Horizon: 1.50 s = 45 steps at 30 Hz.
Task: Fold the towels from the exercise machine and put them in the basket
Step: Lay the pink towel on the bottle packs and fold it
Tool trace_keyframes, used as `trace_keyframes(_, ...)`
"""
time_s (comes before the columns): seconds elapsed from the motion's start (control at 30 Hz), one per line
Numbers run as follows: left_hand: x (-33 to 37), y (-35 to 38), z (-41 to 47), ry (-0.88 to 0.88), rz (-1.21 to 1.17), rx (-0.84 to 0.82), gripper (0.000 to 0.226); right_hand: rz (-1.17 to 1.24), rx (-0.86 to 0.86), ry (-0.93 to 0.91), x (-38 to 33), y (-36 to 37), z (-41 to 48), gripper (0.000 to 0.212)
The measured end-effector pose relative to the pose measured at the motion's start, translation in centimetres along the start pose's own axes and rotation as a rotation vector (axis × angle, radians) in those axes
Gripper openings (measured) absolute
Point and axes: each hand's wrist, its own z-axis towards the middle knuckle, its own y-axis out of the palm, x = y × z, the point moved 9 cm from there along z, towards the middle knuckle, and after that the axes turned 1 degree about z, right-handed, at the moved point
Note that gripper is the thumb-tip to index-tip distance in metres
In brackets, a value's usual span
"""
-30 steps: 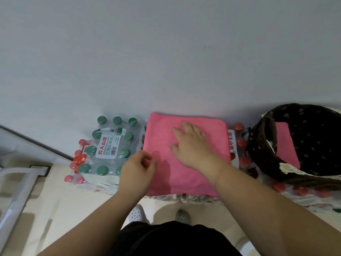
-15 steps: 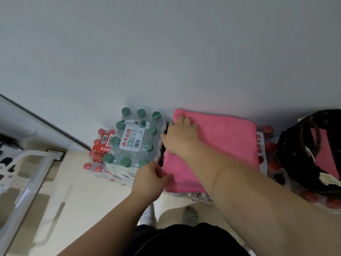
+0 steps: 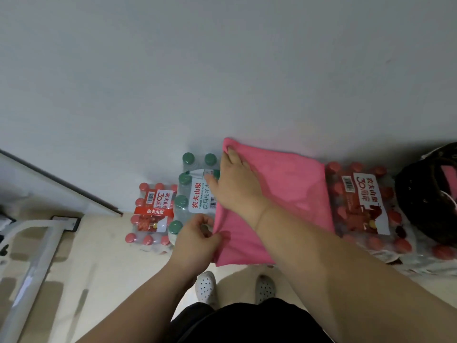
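Pic's right edge cuts off basket (image 3: 425, 196); 2nd towel (image 3: 448, 175) in it only partly seen. Green-cap water pack (image 3: 184, 194) partly hidden behind right hand (image 3: 237, 186) & pink towel (image 3: 291, 194). Small print on labels (image 3: 366, 201) unreadable.

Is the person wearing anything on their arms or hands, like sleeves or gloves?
No. The left hand and right hand wear no gloves, and no ring, watch or bracelet shows. Above the wrists it is bare too, with no sleeve in view.

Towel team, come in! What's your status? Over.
Left hand pinches near-left corner of pink towel, right hand grips far-left corner. Towel on water packs, not yet in basket. Nothing blocking.
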Motion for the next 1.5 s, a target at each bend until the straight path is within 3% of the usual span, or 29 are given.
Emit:
trace_keyframes(0.23,-1.9,-9.2,1.0,0.000,0.110,0.116,0.013,0.075,-0.102,-0.041,-7.4,5.0,1.9,0.080)
trace_keyframes(0.4,-3.5,-11.9,2.2,-0.029,0.149,0.073,0.014,0.142,-0.158,-0.166,-8.9,5.8,1.6,0.071)
trace_keyframes(0.5,-4.0,-12.3,2.9,-0.040,0.192,0.058,0.020,0.191,-0.091,-0.187,-7.3,4.0,0.8,0.065)
trace_keyframes(0.63,-1.0,-13.1,2.8,0.150,0.310,0.251,0.024,0.159,0.166,-0.008,-0.6,0.1,-1.1,0.062)
trace_keyframes(0.73,2.9,-10.8,2.3,0.353,0.430,0.285,0.020,0.136,0.337,0.141,6.4,-2.2,-2.9,0.064)
trace_keyframes(0.83,6.1,-5.6,1.4,0.553,0.527,0.153,0.030,0.045,0.269,0.292,12.0,-3.0,-4.2,0.054)
trace_keyframes(0.9,7.2,-1.6,0.5,0.614,0.599,0.049,0.039,0.034,0.240,0.280,13.8,-3.2,-4.6,0.046)
trace_keyframes(0.97,7.7,2.1,-0.8,0.648,0.663,-0.045,0.033,0.081,0.234,0.228,14.5,-3.2,-4.7,0.042)
trace_keyframes(1.07,7.2,7.3,-2.0,0.590,0.851,-0.142,0.036,0.120,0.212,0.174,14.2,-4.2,-4.6,0.035)
trace_keyframes(1.2,6.2,10.8,-2.5,0.480,1.010,-0.077,0.045,0.066,0.071,0.125,14.1,-4.6,-3.8,0.037)
trace_keyframes(1.5,4.9,13.5,-2.7,0.377,1.102,0.078,0.014,0.011,-0.072,-0.028,13.9,-3.1,-3.4,0.051)
